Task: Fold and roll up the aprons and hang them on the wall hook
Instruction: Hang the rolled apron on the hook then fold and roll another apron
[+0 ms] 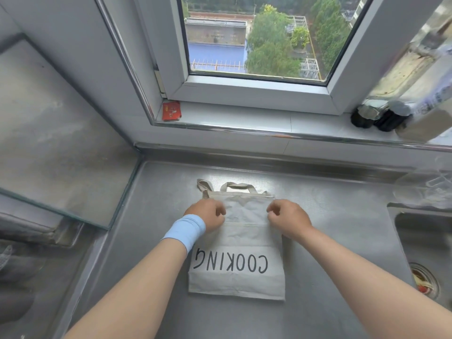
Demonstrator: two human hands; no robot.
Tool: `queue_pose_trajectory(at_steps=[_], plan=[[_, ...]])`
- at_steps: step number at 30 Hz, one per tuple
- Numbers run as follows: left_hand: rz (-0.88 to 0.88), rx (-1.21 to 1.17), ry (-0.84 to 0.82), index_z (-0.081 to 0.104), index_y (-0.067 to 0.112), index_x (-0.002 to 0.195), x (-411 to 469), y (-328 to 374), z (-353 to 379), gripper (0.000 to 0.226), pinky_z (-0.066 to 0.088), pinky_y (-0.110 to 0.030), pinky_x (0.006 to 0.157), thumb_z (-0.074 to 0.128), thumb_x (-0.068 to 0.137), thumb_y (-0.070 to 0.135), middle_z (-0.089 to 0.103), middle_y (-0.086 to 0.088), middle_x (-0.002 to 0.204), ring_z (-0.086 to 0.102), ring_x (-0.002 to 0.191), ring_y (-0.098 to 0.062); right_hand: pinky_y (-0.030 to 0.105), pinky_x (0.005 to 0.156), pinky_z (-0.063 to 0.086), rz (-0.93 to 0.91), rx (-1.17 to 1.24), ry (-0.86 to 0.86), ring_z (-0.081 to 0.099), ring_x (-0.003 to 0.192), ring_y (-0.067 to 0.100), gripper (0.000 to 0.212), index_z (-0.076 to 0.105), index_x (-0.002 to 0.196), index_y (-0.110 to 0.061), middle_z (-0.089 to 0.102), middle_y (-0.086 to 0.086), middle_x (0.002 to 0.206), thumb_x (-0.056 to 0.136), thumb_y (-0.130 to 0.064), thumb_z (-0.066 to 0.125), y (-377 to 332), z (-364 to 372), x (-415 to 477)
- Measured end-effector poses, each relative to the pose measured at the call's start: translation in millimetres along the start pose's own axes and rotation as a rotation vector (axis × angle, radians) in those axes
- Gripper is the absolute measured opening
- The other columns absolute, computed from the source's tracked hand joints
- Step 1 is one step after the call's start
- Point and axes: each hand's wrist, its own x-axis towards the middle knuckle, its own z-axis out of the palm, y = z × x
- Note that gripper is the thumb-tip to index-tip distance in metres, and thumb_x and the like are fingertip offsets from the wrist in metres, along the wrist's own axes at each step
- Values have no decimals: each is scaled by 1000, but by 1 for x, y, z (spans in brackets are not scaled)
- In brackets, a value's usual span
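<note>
Fingertips of left hand point(208, 214) and right hand point(288, 217) are curled under; pinch on apron point(237, 282) cannot be told. Sink point(401, 216) cut by right edge. Sill bottles point(381, 116) blurred. Red packet point(171, 110) print unreadable.

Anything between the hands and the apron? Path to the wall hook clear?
Nothing visible in between: the left hand and right hand are on the apron, fingers curled at its side edges, on the steel counter. The wall hook is not in view, so that path cannot be judged.
</note>
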Motion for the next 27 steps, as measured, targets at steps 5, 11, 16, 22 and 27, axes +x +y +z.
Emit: queue_pose_trajectory(at_steps=[5,11,16,22,27], plan=[[33,329,-131,59,34,115,-11,-10,9,41,37,-34,102,61,75,43,56,2,116,48,113,-23,32,81,40,-186,-324,-175,54,102,18,28,63,94,-31,56,-7,100,72,-48,66,-12,16,-14],[-33,-82,0,60,33,78,-22,-17,-1,2,42,-29,88,61,80,32,56,5,101,50,103,-19,36,92,42,-197,-73,-142,52,106,24,15,58,97,-22,50,2,111,91,-35,57,-8,6,-13],[-153,-79,92,61,27,93,-4,-12,-15,13,41,-26,71,58,88,38,67,0,93,60,87,-23,31,72,35,-157,-37,-36,55,93,24,18,50,90,-22,53,1,100,95,-37,58,-11,-8,12],[-229,-71,152,63,25,117,31,-17,-18,32,43,-26,85,63,87,38,67,-3,114,61,106,-25,33,74,40,-145,-141,30,58,99,27,29,57,106,-19,57,3,110,94,-45,58,-22,-9,53],[-299,-158,234,59,21,112,41,-16,-13,29,44,-26,80,66,85,31,64,-5,111,61,98,-26,33,71,39,-106,-199,59,59,98,29,33,58,101,-16,61,5,107,91,-47,58,-25,-4,70]])
